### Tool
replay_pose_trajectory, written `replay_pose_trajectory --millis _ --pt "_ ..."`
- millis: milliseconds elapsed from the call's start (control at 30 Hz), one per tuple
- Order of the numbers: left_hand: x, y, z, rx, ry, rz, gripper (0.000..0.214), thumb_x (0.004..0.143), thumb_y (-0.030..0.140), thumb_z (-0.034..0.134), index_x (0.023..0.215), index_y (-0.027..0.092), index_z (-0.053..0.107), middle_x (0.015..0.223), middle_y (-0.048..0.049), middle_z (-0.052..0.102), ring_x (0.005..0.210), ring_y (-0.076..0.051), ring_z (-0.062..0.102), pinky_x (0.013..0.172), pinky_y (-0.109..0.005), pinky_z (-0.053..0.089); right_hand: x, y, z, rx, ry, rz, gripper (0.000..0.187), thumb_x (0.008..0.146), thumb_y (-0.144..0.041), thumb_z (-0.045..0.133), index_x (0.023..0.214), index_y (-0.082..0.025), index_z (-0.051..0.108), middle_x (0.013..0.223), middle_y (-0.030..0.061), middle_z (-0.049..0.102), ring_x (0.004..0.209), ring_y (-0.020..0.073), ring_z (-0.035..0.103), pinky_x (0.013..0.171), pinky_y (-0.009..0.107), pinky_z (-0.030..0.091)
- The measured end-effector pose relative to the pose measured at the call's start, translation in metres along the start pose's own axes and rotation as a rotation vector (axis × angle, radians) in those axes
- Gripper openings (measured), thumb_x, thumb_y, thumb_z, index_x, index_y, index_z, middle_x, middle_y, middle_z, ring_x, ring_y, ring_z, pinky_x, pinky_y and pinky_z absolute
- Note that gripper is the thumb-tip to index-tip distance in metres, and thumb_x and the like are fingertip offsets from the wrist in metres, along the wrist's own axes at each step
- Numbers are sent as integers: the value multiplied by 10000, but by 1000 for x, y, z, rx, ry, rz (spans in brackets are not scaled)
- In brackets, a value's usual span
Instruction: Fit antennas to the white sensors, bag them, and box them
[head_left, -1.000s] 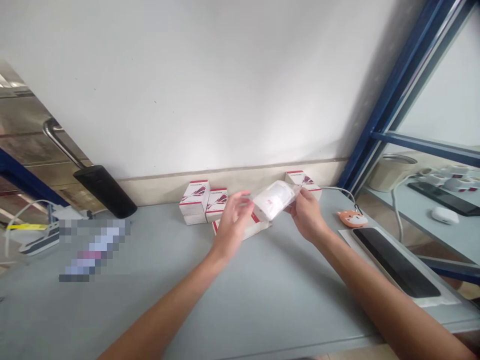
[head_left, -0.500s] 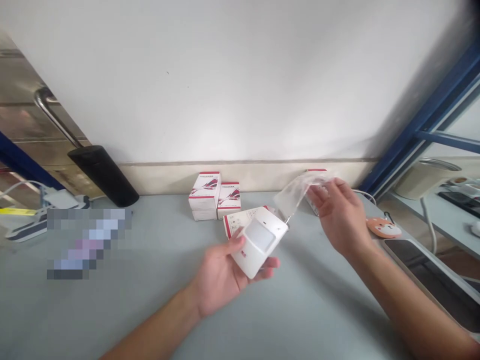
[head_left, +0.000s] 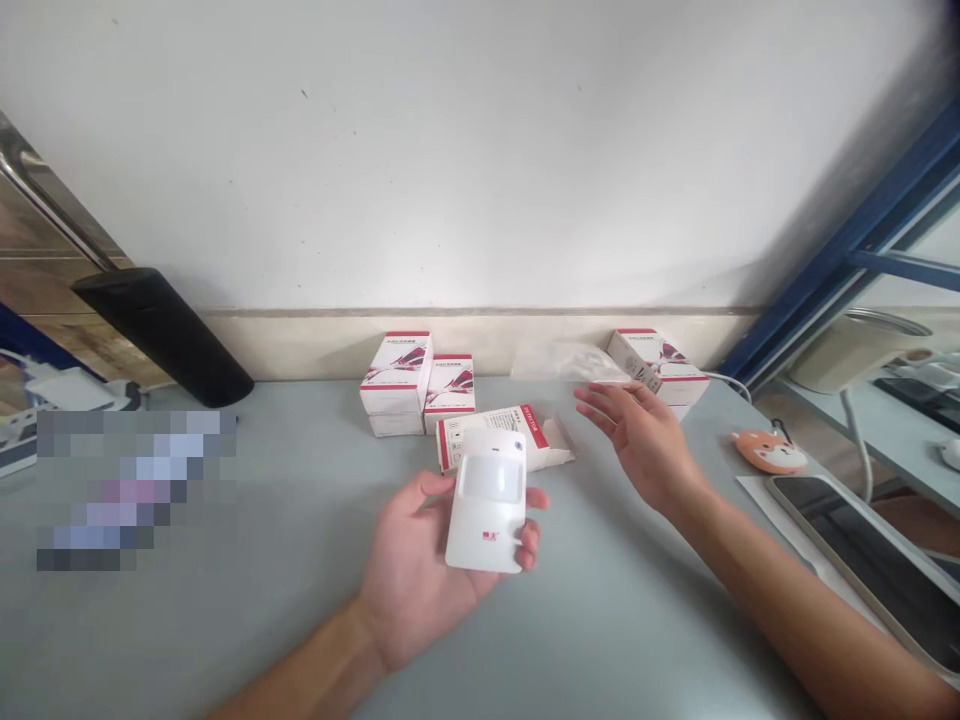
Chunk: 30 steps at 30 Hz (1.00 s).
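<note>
A white motion detector [head_left: 491, 500] with a frosted window and small red lettering lies in my left hand [head_left: 420, 570], its front facing up. My left fingers wrap around its right edge. My right hand [head_left: 637, 435] hovers over the table with its fingers stretched out and nothing in them. Just beyond those fingertips a clear plastic bag [head_left: 562, 360] rests at the wall. Behind the detector lies a white and red carton [head_left: 536, 430] with an open flap, partly covered by the detector.
White and red boxes [head_left: 397, 370] stand against the wall, with another box [head_left: 660, 360] at the right. Farther right are an orange animal-face case [head_left: 772, 450] and a phone-like dark slab [head_left: 862, 555]. A black cylinder [head_left: 169, 335] leans at the left, near a pixelated patch.
My right hand has let go of the plastic bag, which now lies by the wall. The detector is out of the bag and turned more upright in my left hand.
</note>
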<state>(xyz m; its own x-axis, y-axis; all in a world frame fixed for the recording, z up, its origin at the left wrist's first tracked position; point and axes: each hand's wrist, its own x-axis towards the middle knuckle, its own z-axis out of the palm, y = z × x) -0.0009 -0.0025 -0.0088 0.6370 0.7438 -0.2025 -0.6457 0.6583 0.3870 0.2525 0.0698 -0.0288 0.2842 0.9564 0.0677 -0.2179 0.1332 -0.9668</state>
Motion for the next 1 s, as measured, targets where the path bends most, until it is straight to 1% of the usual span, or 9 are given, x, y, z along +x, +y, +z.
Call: replay_pose_trajectory --millis 133,267,333,433,533,667,733,833,1000 --pt "1 0 -1 55 -15 -17 456 904 347 474 1186 91 724 1070 -214 724 792 -271 662 770 -388 462 -2 3 -6 -77 -94 105 406 922 -471 758 1273 -310 630 1402 71 687 1215 295 734 1091 509 605" --pt "2 -2 -1 143 -15 -41 470 863 358 456 1130 85 729 1002 -186 702 726 -259 637 744 -399 441 -13 -4 -3 -328 -43 151 777 926 -461 728 1601 -343 362 1360 94 690 947 274 789 895 483 661" --pt "3 -3 0 189 -3 -39 466 832 350 451 1088 79 731 967 -181 692 708 -262 629 733 -405 430 -20 -8 1 -455 -47 92 862 936 -462 697 1662 -344 248 1326 112 685 805 237 763 740 428 658" --pt "3 -4 2 225 2 -39 459 802 333 443 1055 80 729 936 -178 685 703 -271 627 731 -411 420 -25 -8 4 -505 -101 -101 906 953 -456 668 1691 -376 148 1406 148 621 777 215 716 618 374 616" --pt "3 -4 2 232 -9 -40 456 775 330 447 1041 86 725 925 -173 680 703 -275 628 732 -415 418 -26 -6 2 -577 -86 -273 793 970 -449 651 1661 -364 270 1377 143 605 786 210 662 596 364 580" --pt "2 -5 2 252 -19 -40 434 787 332 434 1018 88 708 918 -169 675 693 -263 616 723 -408 412 -29 -13 4 -643 -63 -349 473 996 -468 620 1434 -300 562 1086 68 634 733 184 573 653 352 535" --pt "1 -5 2 259 -22 -46 442 811 344 424 1059 95 691 928 -170 681 702 -265 620 731 -410 414 -35 -19 10 -576 -207 -235 356 1024 -528 569 1266 -286 667 952 37 635 715 178 554 645 333 505" --pt "1 -8 1 299 -21 -24 482 856 348 408 1177 88 656 970 -187 699 754 -288 647 765 -425 427 -46 -27 19 -445 -446 34 425 1029 -619 521 1072 -262 748 801 12 597 701 171 530 624 310 463" --pt "2 -12 -1 372 2 16 510 884 326 405 1305 106 591 993 -175 714 794 -291 662 784 -424 445 -55 -23 25 -330 -579 254 379 1008 -570 589 932 -250 779 671 -20 480 613 143 415 554 278 347"
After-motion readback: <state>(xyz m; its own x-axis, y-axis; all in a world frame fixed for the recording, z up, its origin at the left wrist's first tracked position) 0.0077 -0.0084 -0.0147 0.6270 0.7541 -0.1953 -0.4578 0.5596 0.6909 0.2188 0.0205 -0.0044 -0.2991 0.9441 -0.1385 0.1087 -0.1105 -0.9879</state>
